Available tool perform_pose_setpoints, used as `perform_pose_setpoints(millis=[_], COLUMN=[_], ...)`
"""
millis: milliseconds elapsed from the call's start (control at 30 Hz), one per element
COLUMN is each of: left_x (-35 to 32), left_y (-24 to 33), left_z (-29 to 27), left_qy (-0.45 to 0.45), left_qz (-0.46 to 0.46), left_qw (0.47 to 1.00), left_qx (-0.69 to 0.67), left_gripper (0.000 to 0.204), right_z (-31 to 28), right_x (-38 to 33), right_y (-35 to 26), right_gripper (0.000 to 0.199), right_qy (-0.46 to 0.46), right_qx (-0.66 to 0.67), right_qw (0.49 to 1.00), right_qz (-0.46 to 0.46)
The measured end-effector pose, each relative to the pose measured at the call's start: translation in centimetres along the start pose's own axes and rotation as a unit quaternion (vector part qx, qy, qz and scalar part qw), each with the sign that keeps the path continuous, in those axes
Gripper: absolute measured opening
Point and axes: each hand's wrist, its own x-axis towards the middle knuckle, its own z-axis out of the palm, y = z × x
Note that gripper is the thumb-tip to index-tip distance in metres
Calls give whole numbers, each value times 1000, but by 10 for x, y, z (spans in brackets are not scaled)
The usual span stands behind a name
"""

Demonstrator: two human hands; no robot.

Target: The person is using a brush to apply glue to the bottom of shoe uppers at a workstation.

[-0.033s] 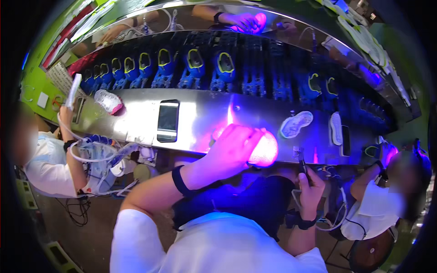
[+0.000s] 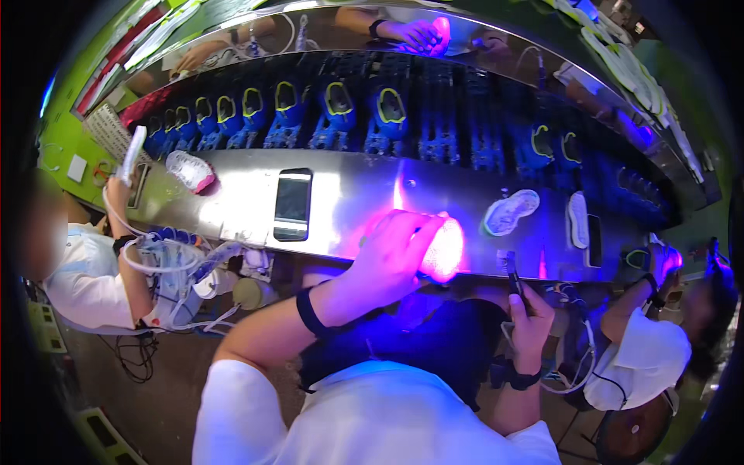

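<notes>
In my left hand is a shoe sole, its rounded end lit bright pink and white under violet light. My fingers close round its far side, hiding the rest of it. A small brush with a dark handle and pale head is gripped in my right hand, at the bench's near edge. The brush head is apart from the lit sole. Beyond the brush, a pale sole lies on the metal bench.
Shoe uppers with yellow-green collars ride on a conveyor behind the bench. A phone lies left of my hands. Another sole and a dark phone lie to the right. Co-workers sit at left and right.
The lit sole has turned in my left hand and shows narrower, more edge-on. My right hand keeps its hold on the brush, almost unmoved.
</notes>
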Motion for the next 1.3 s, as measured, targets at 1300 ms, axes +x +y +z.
perform_pose_setpoints(millis=[1300], left_x=[-112], left_y=[32], left_z=[5], left_qy=[-97], left_qz=[-26], left_qw=[995], left_qx=[7], left_gripper=[50], right_z=[65], right_x=[22], right_y=[11], right_gripper=[32], right_qy=[-206], right_qx=[-34], right_qw=[977], right_qz=[45])
